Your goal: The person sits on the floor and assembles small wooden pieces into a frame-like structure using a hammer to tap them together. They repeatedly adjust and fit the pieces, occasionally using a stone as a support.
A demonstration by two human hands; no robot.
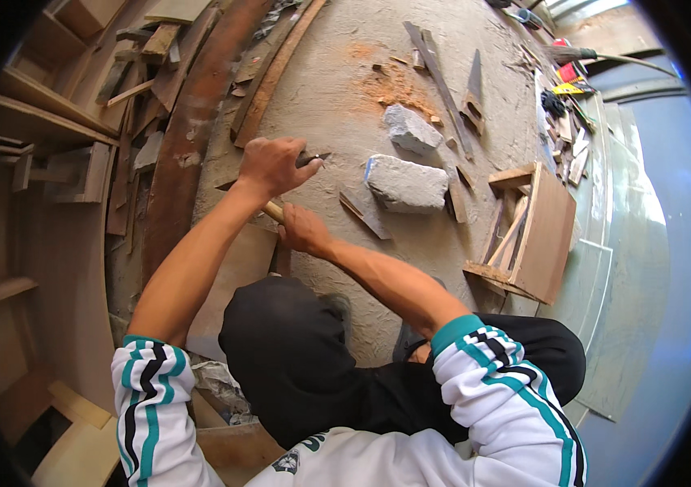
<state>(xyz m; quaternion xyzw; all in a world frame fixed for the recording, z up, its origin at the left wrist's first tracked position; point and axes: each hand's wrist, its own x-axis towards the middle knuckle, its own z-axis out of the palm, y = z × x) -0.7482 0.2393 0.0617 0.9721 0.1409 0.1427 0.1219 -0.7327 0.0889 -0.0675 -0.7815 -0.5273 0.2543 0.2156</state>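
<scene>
Planks [77, 166] are lying stacked along the left, beside a long curved board [187, 142]. The left hand [274, 165] is closing in a fist around a chisel [314, 157], its dark blade pointing right over the concrete floor [337, 89]. The right hand [303, 230] is gripping the wooden handle [273, 212] just below, fingers wrapped tight. Judging by the orange sawdust [394, 85] farther off, cutting looks underway, though how much is left is not showing. Two grey stones [406, 183] are sitting right of the hands, then an open wooden box [536, 235]. A yellow-and-red packet [572, 81] is lying at the far upper right.
</scene>
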